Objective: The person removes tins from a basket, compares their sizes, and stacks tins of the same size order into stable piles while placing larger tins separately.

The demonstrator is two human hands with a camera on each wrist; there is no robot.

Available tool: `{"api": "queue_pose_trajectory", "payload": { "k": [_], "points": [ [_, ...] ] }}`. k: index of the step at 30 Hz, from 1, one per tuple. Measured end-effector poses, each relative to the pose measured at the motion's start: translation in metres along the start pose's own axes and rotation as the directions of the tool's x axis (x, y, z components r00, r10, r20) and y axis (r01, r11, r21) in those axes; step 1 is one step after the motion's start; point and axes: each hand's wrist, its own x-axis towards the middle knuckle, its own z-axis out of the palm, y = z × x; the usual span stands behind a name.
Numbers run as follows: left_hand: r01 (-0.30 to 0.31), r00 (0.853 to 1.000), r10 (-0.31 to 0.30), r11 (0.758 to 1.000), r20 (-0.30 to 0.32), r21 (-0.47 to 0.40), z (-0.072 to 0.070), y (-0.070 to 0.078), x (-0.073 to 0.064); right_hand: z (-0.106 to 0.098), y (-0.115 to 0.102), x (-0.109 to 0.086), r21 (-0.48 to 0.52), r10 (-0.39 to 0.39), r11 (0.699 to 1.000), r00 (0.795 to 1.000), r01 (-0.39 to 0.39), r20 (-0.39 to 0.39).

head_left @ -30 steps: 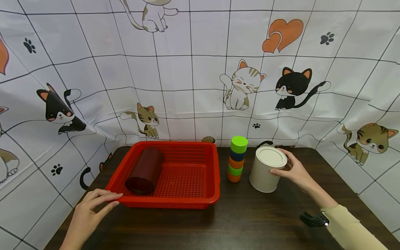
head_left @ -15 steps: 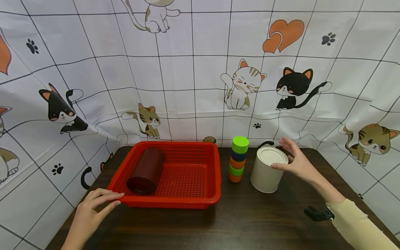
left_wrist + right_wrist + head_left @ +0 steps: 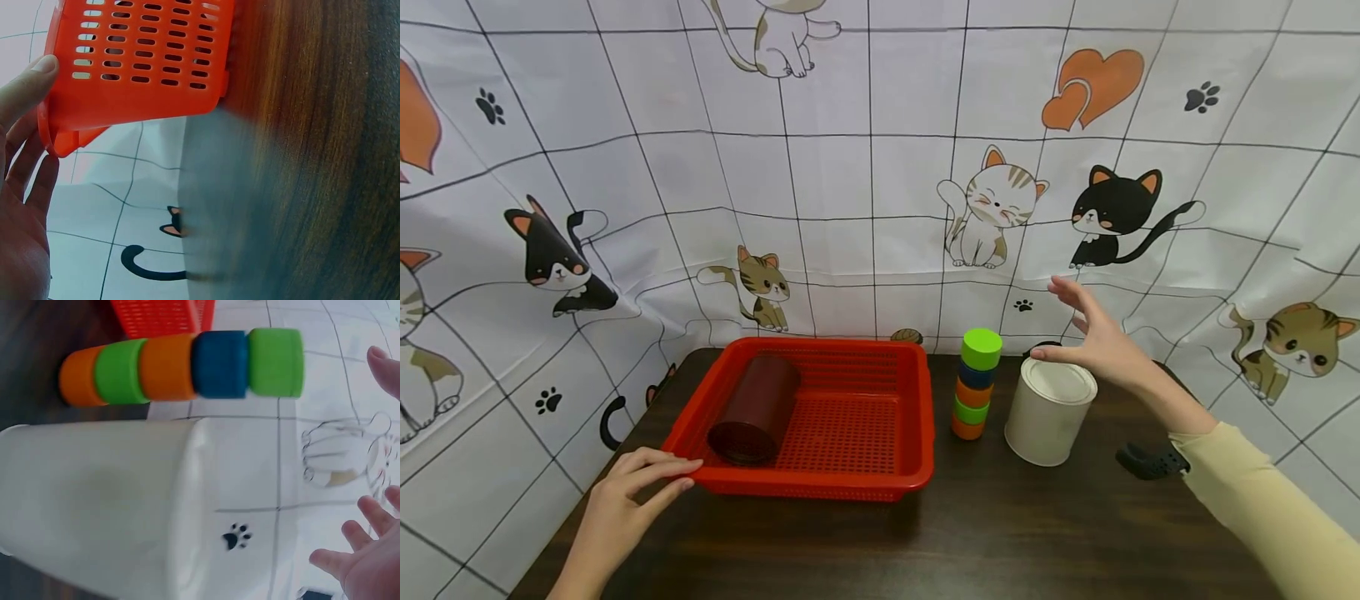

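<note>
Your right hand hovers spread open just above the white can, holding nothing. The cap stack stands just beside it. Your left hand rests flat-fingered on the red basket's near corner.

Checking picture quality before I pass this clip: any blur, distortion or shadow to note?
Head view: sharp, evenly lit, grid lines bowed by the wide lens, soft shadow under the red basket. Left wrist: table edge smeared. Right wrist: white can and cap stack blurred.

table | basket | cap stack | white can | black clip
</note>
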Motion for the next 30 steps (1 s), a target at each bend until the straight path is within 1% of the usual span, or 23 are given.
{"api": "queue_pose_trajectory", "payload": {
  "k": [4, 8, 11, 15, 17, 19, 22, 25, 28, 30],
  "points": [
    [0.008, 1.000, -0.008, 1.000, 0.007, -0.013, 0.001, -0.004, 0.005, 0.005, -0.021, 0.024, -0.048, -0.030, 0.998, 0.999, 0.031, 0.019],
    [0.015, 1.000, -0.015, 1.000, 0.011, -0.025, 0.001, -0.008, 0.008, 0.016, -0.040, 0.045, -0.070, -0.060, 0.996, 0.997, 0.063, 0.047],
    [0.022, 1.000, -0.022, 0.999, 0.015, -0.031, 0.002, -0.011, 0.011, 0.029, -0.053, 0.057, -0.062, -0.091, 0.994, 0.994, 0.095, 0.064],
    [0.039, 0.999, -0.038, 0.999, 0.018, -0.038, 0.004, -0.016, 0.015, 0.051, -0.071, 0.073, -0.058, -0.137, 0.988, 0.986, 0.143, 0.100],
    [0.052, 0.999, -0.052, 0.998, 0.008, -0.045, 0.006, -0.016, 0.013, 0.064, -0.080, 0.079, -0.065, -0.166, 0.982, 0.978, 0.175, 0.128],
    [0.064, 0.998, -0.064, 0.996, -0.002, -0.055, 0.007, -0.017, 0.012, 0.077, -0.089, 0.085, -0.083, -0.191, 0.975, 0.969, 0.206, 0.159],
    [0.068, 0.997, -0.070, 0.996, -0.023, -0.062, 0.009, -0.019, 0.010, 0.096, -0.100, 0.093, -0.113, -0.244, 0.956, 0.949, 0.270, 0.202],
    [0.060, 0.997, -0.062, 0.996, -0.042, -0.060, 0.010, -0.021, 0.009, 0.115, -0.109, 0.103, -0.129, -0.299, 0.933, 0.923, 0.336, 0.242],
    [0.055, 0.997, -0.058, 0.997, -0.055, -0.061, 0.010, -0.022, 0.007, 0.134, -0.117, 0.110, -0.133, -0.333, 0.915, 0.899, 0.381, 0.285],
    [0.059, 0.996, -0.063, 0.996, -0.059, -0.066, 0.011, -0.023, 0.005, 0.146, -0.121, 0.115, -0.153, -0.353, 0.897, 0.880, 0.415, 0.317]
  ]
}}
